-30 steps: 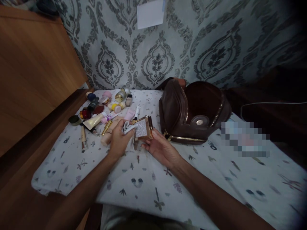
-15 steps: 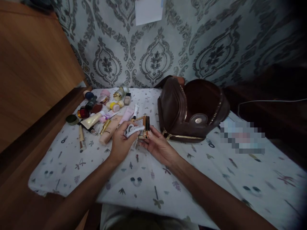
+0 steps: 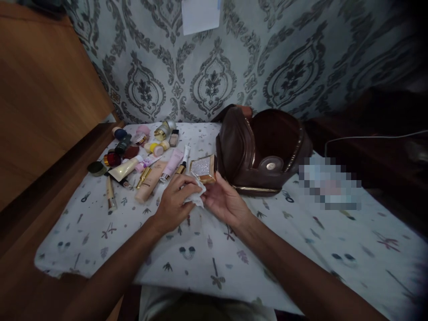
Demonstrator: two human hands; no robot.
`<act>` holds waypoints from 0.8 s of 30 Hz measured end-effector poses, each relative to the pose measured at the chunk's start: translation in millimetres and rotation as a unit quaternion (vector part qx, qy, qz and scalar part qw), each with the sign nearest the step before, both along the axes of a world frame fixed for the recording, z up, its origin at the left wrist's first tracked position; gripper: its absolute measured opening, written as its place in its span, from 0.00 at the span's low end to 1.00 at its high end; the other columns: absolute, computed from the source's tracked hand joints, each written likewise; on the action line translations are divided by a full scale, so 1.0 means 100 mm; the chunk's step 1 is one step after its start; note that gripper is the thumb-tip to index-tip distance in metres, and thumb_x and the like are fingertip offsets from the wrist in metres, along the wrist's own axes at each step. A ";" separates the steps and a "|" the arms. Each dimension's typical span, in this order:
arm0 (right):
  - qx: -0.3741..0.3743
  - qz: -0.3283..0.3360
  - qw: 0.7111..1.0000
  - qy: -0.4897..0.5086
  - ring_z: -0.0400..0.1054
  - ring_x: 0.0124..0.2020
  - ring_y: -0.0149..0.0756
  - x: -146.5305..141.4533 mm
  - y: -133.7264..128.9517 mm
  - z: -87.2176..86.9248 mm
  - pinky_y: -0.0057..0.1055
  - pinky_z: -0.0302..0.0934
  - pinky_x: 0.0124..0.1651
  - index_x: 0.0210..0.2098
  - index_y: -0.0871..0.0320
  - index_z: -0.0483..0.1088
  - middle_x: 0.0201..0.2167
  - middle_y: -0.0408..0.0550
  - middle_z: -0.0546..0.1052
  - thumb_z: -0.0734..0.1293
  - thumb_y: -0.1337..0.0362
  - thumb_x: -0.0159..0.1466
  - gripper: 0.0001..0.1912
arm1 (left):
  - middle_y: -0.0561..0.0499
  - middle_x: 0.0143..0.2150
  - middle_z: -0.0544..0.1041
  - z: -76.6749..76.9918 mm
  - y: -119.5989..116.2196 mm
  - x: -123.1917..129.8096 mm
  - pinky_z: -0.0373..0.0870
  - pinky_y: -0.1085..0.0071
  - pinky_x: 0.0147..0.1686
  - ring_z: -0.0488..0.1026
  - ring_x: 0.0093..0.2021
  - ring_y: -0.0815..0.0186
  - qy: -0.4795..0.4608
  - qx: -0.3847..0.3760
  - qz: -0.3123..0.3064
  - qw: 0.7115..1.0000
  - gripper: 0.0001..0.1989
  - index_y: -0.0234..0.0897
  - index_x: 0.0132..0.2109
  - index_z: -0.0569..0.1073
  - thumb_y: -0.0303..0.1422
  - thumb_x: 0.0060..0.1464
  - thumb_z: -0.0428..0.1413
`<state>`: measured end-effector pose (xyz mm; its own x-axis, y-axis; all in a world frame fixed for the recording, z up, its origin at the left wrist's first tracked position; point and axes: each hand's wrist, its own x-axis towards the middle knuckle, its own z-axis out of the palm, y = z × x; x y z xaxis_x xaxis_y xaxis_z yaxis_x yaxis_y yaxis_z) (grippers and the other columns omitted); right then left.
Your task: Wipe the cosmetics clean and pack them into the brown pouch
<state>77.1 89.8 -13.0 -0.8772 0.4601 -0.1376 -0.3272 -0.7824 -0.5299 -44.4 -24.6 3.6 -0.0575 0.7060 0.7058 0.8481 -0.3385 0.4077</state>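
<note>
My right hand [image 3: 229,201] grips a gold-edged compact [image 3: 202,168] with a glittery silver top, held above the cloth. Pinched in my left hand [image 3: 175,200] is a crumpled white wipe [image 3: 196,196], just below the compact's near left corner. Left of my hands lie a beige tube [image 3: 150,183], a pink tube [image 3: 171,165], a small white tube with a dark and gold cap [image 3: 186,155] and a gold lipstick tube [image 3: 143,177].
An unzipped brown leather bag [image 3: 234,151] stands right of my hands. More cosmetics, including a cream tube [image 3: 125,168] and a round dark jar [image 3: 96,168], cluster at left. A patterned cloth [image 3: 187,267] covers the surface; a blurred-out packet [image 3: 329,183] lies at right.
The compact has turned so its glittery top faces up more fully. My left hand with the wipe has moved off that top, down toward its near side. The view has shifted slightly.
</note>
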 end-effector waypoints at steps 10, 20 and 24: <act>0.001 0.011 1.000 0.000 0.73 0.40 0.39 0.00 0.08 -0.03 0.38 0.67 0.49 0.41 0.54 0.75 0.36 0.45 0.81 0.69 0.49 0.61 0.17 | 0.48 0.43 0.72 -0.02 0.01 -0.02 0.69 0.62 0.45 0.70 0.45 0.59 0.015 -0.002 0.032 0.999 0.21 0.41 0.44 0.72 0.16 0.45 0.51; -0.049 -0.014 0.998 -0.041 0.76 0.38 0.35 0.03 0.11 -0.07 0.32 0.72 0.45 0.43 0.56 0.75 0.38 0.45 0.82 0.70 0.56 0.63 0.12 | 0.48 0.44 0.73 0.04 0.00 -0.01 0.68 0.63 0.49 0.72 0.47 0.61 -0.096 -0.007 0.031 0.995 0.13 0.41 0.44 0.72 0.20 0.54 0.54; -0.058 -0.004 0.997 -0.058 0.76 0.33 0.35 0.01 0.08 -0.05 0.32 0.72 0.37 0.42 0.56 0.75 0.34 0.45 0.83 0.69 0.55 0.64 0.12 | 0.50 0.41 0.75 0.07 0.01 -0.02 0.68 0.66 0.47 0.73 0.45 0.62 -0.149 0.004 0.030 0.988 0.08 0.41 0.42 0.73 0.25 0.56 0.56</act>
